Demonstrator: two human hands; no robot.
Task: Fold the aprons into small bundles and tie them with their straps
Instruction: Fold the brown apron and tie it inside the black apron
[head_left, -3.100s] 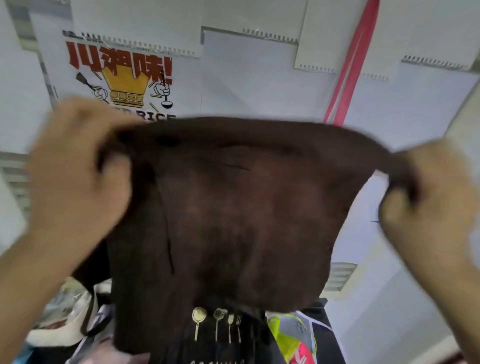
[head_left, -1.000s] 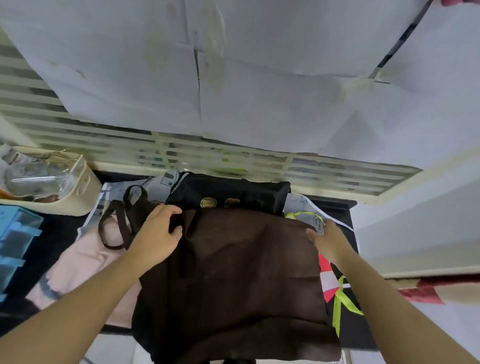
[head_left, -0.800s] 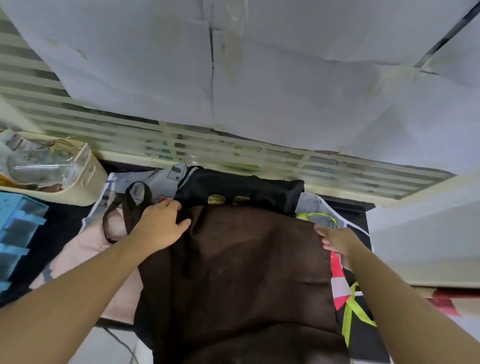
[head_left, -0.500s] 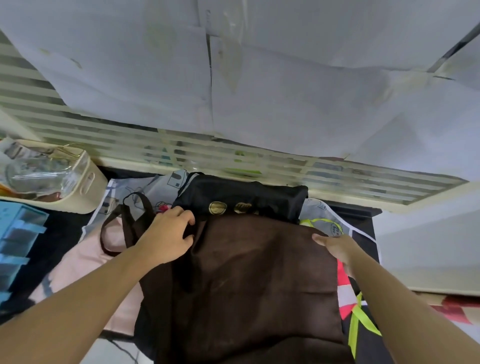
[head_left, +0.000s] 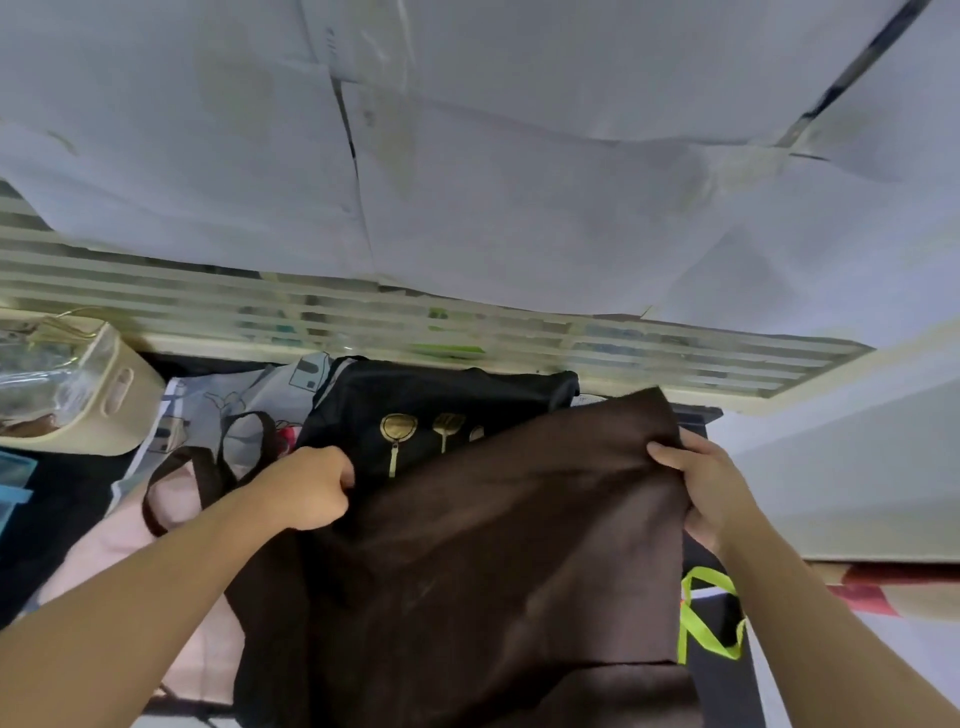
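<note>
The brown apron's near-left edge is pinched by the left hand. The brown apron is spread between both hands over a black apron. Its raised far corner is gripped by the right hand. Edges should be aligned squarely, likely, before creasing.

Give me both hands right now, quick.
Left hand: closed, gripping the brown apron's left edge.
Right hand: closed, gripping the apron's lifted right corner.
</note>
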